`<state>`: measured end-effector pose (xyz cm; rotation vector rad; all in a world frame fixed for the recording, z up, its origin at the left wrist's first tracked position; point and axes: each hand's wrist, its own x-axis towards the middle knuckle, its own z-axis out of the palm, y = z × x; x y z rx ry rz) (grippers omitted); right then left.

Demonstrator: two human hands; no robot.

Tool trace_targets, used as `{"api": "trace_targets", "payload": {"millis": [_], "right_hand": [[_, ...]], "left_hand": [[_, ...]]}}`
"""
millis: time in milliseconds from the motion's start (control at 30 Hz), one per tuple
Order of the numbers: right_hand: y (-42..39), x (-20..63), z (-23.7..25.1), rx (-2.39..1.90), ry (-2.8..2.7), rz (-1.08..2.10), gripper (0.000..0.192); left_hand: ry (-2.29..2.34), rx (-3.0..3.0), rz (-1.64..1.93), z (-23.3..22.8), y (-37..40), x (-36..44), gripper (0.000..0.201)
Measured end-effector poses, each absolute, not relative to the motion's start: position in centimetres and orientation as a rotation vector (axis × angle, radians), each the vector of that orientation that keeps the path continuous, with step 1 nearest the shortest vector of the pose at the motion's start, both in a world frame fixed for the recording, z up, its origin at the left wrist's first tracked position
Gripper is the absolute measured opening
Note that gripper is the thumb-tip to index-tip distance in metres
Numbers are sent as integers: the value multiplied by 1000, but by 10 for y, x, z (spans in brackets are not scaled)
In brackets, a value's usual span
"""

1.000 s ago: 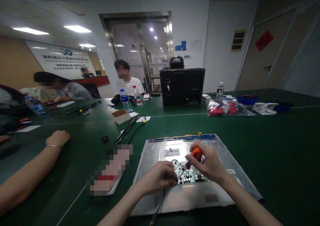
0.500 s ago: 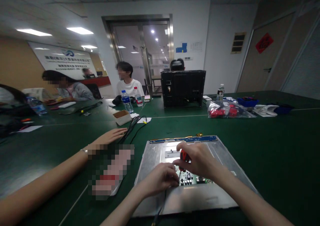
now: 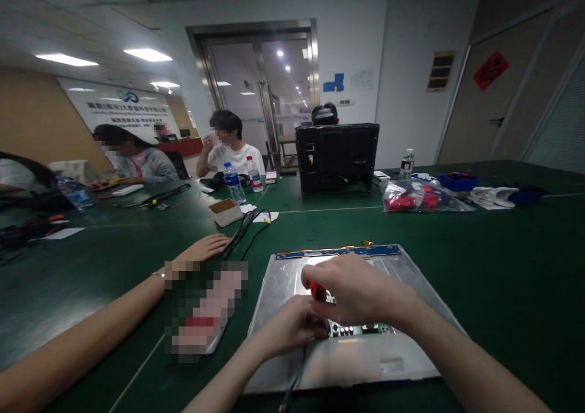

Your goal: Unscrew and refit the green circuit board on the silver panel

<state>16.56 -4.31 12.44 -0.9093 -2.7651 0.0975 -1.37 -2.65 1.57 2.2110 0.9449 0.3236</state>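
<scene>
I'm sitting in an office turned electronics workroom: people are working around a long green table (image 3: pixel 503 261), a company sign (image 3: pixel 123 105) is hanging by glass doors (image 3: pixel 256 96), fluorescent panels are glowing overhead.

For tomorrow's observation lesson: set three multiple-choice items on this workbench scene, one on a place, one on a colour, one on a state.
1. Where does the metal panel lie?
A. on the green table
B. on a chair
C. on the floor

2. What colour is the screwdriver handle?
A. blue
B. orange-red
C. yellow

3. How is the right hand?
A. open and flat
B. closed on the handle
C. out of view

Answers: 1 A, green surface surrounds the panel; 2 B, orange-red shows between the fingers; 3 B, the fingers wrap the handle beside the left hand.
</scene>
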Motion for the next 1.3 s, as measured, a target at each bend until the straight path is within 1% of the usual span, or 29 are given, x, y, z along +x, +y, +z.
{"api": "trace_targets", "payload": {"millis": [133, 267, 400, 533, 667, 733, 833, 967, 1067, 1233, 1300], "right_hand": [[-41, 165, 123, -938, -2750, 76, 14], [-36, 170, 122, -1020, -2711, 64, 23], [-36, 175, 123, -968, -2732, 121, 19], [-37, 172, 124, -954, -2722, 112, 25], [-36, 169, 122, -1070, -2717, 10, 16], [-35, 170, 122, -1105, -2720, 2, 20], [-37, 175, 124, -1047, -2722, 71, 25], [-41, 179, 126, -963, -2741, 122, 21], [-42, 177, 126, -951, -2745, 114, 23], [-42, 173, 125, -1059, -2725, 9, 13], [-42, 175, 126, -1068, -2747, 15, 12]], "left_hand": [[974, 2116, 356, 16, -30, -13, 10], [877, 2013, 383, 12, -29, -13, 20], [842, 2234, 381, 11, -25, -15, 11], [860, 2298, 358, 13, -24, -14, 14], [861, 2286, 322, 17, -26, -14, 16], [869, 2284, 328, 19, -27, -13, 16], [839, 2289, 367, 19, -27, -13, 15], [819, 2307, 385, 17, -26, -13, 12], [831, 2301, 377, 18, -26, -13, 13], [834, 2278, 336, 21, -27, -13, 15], [841, 2267, 335, 22, -28, -13, 16]]}}
